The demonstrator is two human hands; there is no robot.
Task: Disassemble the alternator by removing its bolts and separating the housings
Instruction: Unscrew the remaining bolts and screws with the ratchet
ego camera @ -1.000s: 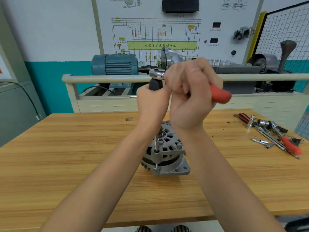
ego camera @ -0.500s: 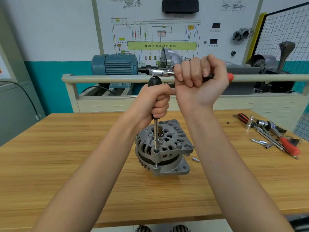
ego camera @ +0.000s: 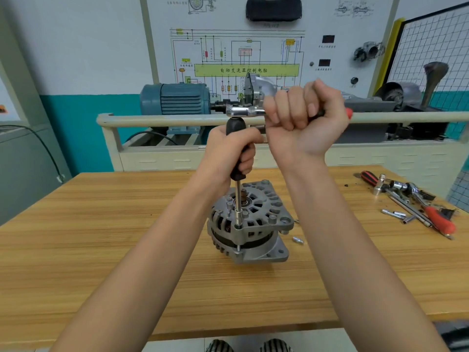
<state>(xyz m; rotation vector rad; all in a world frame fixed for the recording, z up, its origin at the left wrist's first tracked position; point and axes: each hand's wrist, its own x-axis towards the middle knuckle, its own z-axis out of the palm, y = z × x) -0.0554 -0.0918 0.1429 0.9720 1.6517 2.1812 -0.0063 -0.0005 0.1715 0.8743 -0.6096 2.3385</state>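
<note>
The ratchet handle (ego camera: 243, 112) is mostly hidden within the clenched right hand (ego camera: 304, 118). The upright extension bar's grip (ego camera: 234, 151) is grasped by the left hand (ego camera: 228, 158). The alternator (ego camera: 250, 222) is stood mid-worktop (ego camera: 101, 224), a loose bolt (ego camera: 297, 240) at its 3 o'clock.

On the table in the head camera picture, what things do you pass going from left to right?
Alternator → loose bolt → small sockets → red-handled ratchet.
</note>
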